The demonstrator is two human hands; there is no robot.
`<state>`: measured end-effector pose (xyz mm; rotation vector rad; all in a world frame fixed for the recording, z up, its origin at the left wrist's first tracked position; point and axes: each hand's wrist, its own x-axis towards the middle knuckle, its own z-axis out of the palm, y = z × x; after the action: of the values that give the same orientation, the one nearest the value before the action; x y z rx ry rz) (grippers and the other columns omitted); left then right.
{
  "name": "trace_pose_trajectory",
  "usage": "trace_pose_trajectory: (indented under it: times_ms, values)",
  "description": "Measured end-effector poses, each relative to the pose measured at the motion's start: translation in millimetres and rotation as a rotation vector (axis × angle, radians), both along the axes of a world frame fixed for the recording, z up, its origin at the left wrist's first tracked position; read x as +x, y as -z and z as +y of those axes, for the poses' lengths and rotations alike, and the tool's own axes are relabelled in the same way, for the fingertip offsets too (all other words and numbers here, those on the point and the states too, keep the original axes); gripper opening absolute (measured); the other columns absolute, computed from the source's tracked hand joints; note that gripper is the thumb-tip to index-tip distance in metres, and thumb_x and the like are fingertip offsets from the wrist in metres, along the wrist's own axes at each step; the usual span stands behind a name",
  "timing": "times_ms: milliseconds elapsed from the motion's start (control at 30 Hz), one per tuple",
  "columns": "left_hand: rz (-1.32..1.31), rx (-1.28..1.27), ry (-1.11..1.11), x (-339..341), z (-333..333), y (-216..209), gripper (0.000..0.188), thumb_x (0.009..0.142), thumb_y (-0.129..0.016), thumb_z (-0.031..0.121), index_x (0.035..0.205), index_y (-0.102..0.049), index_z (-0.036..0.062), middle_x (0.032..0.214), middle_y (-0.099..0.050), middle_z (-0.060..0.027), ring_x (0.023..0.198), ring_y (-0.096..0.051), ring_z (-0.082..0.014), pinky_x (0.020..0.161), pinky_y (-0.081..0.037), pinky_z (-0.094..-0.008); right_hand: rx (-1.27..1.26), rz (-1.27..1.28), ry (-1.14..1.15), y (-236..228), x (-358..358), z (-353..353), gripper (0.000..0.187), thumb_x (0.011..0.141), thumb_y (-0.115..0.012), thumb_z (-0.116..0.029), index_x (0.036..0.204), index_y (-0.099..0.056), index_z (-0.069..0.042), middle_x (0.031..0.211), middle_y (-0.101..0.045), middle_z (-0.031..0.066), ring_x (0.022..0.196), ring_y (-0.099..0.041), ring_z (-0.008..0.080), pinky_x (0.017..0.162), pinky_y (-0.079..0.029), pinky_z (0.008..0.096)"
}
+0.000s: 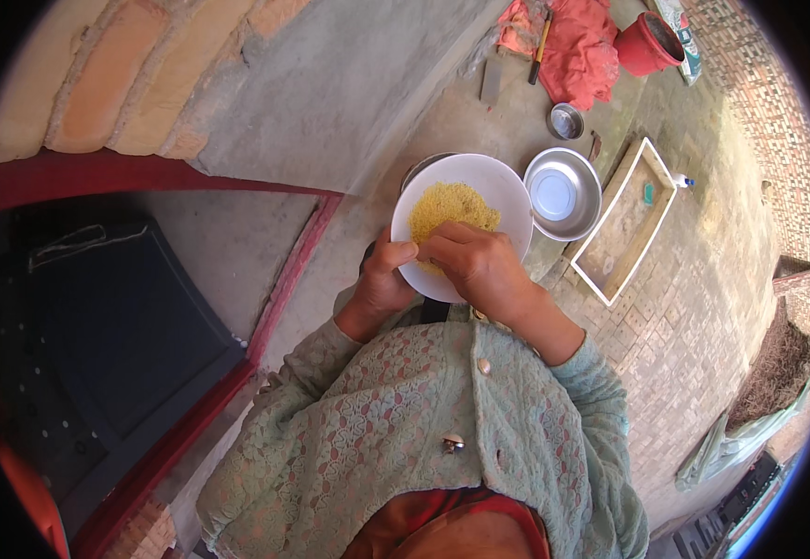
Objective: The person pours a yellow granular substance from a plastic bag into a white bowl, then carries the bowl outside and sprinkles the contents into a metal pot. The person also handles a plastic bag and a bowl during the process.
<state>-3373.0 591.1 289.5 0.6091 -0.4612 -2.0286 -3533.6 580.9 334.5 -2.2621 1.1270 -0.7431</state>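
In front of my body I hold a white bowl (514,200) with a heap of small yellow grain (450,202) in it. My left hand (384,279) grips the bowl's near left rim, its thumb over the edge. Over the near part of the bowl is my right hand (480,265), its fingers bent together down at the grain. Whether grain is pinched between those fingertips is hidden. Just right of the bowl, lower down, a metal basin (590,184) stands on the ground, its inside pale and shiny.
A small metal bowl (565,121) sits beyond the basin. To the right lies a white-rimmed rectangular trough (601,284). Farther off are a red cloth (577,56), a red bucket (641,48) and a wooden-handled tool (542,47). A grey wall and dark doorway stand left.
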Motion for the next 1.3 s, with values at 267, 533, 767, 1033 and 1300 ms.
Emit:
trace_pose_trajectory:
  times_ms: [267,533,767,1033,1300]
  values:
    - [0.016,-0.003,-0.066,0,-3,-6,0.067,0.073,-0.053,0.028,0.131,-0.038,-0.0028,0.124,-0.050,-0.0135,0.115,-0.050,-0.0230,0.098,-0.039,-0.0356,0.090,-0.157,0.215,-24,-29,-13,0.025,0.074,-0.056,0.007,0.095,-0.060,-0.007,0.095,-0.060,0.0097,0.073,-0.063,0.0296,0.063,-0.052,0.0356]
    - [-0.002,-0.024,-0.042,3,-3,-2,0.066,0.073,-0.054,0.028,0.129,-0.039,-0.0036,0.123,-0.052,-0.0139,0.113,-0.051,-0.0223,0.096,-0.040,-0.0346,0.135,-0.144,0.187,-9,-13,-3,0.013,0.075,-0.063,-0.004,0.087,-0.062,-0.008,0.081,-0.058,0.0075,0.069,-0.061,0.0285,0.061,-0.050,0.0370]
    - [-0.001,-0.016,-0.009,3,-2,-3,0.064,0.074,-0.055,0.025,0.129,-0.039,-0.0035,0.121,-0.052,-0.0134,0.111,-0.052,-0.0213,0.095,-0.041,-0.0342,0.108,-0.066,0.208,1,-8,-2,0.009,0.075,-0.065,-0.009,0.083,-0.063,-0.009,0.074,-0.056,0.0063,0.065,-0.060,0.0276,0.057,-0.048,0.0378]
    - [0.006,-0.010,-0.005,3,-1,-7,0.065,0.073,-0.056,0.026,0.129,-0.038,-0.0030,0.122,-0.050,-0.0134,0.111,-0.051,-0.0214,0.095,-0.041,-0.0345,0.109,-0.012,0.198,1,-4,-1,0.006,0.076,-0.064,-0.009,0.081,-0.061,-0.009,0.075,-0.056,0.0054,0.065,-0.060,0.0263,0.057,-0.048,0.0371]
    - [0.027,-0.024,-0.019,5,-2,-6,0.067,0.073,-0.056,0.025,0.130,-0.037,-0.0043,0.124,-0.051,-0.0153,0.114,-0.051,-0.0233,0.097,-0.040,-0.0349,0.141,-0.186,0.367,-16,-15,1,0.008,0.082,-0.061,-0.004,0.088,-0.055,-0.005,0.082,-0.058,0.0078,0.067,-0.060,0.0248,0.059,-0.049,0.0322]
